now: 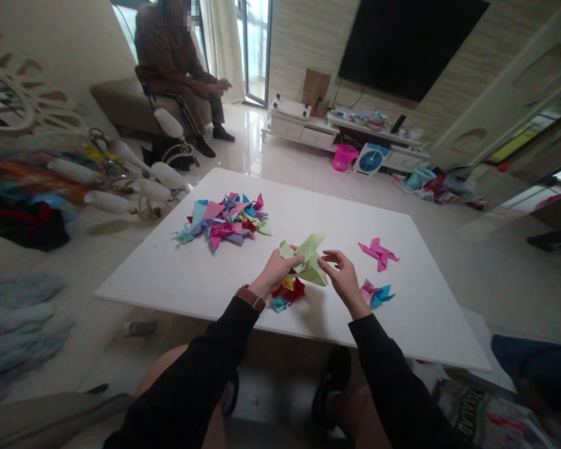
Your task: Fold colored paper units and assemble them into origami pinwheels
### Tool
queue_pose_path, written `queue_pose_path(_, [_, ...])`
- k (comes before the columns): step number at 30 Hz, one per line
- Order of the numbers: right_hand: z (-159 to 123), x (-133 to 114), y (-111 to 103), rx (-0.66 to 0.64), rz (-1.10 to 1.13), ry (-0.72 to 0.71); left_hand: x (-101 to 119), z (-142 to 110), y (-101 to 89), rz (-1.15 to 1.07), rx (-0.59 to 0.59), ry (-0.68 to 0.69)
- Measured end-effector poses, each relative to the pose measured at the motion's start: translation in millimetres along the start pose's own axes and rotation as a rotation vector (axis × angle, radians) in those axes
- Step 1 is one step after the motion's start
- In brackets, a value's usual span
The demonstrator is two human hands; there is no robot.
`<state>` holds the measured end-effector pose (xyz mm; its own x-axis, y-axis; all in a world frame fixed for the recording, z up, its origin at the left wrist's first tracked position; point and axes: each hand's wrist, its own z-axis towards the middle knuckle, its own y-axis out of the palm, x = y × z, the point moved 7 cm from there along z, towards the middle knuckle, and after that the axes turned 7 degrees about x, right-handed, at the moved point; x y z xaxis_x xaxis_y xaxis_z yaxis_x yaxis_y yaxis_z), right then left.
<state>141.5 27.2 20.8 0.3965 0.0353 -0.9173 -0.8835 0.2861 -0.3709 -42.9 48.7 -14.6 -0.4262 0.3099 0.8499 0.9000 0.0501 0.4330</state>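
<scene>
Green paper (308, 265) is up between both hands, over the near part of the desk (327, 218). I see no clear long axis: it looks like a pinwheel, wings pointing roughly to 1, 4 and 10 o'clock. From it, the left hand (277, 271) lies at 8 o'clock and the right hand (345, 277) between 3 and 4, so it's the left I count as nearer, since it has the actual grip.

My left hand pinches the paper, thumb flat on top, other fingers mostly hidden beneath; its forearm comes in from 7 o'clock, strap (253, 299) at the wrist. My right forearm comes from 5 o'clock, fingers curled toward 10, thumb and forefinger tips at the paper's edge. Whether they pinch it, I can't make out.

Around the paper I have a red bundle (297, 290) at 7 o'clock, a pile (224, 227) at 10, and a pink star (378, 254) at 3.
</scene>
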Motion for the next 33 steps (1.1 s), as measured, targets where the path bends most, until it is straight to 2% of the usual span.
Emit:
queue_pose_path(9, [-5, 4, 21, -0.140, 0.247, 0.084, -2, -2, 3.1, 0.021, 0.003, 0.022])
queue_pose_path(21, [-5, 4, 20, -0.068, 0.174, 0.048, -8, -4, 8.4, -0.023, -0.028, -0.038])
queue_pose_path(27, [-5, 13, 21, -0.045, 0.101, 0.031, -8, -6, 9.6, 0.011, -0.015, -0.022])
queue_pose_path(33, [-4, 6, 21, -0.089, 0.184, 0.043, -6, -4, 7.5, 0.088, -0.013, 0.039])
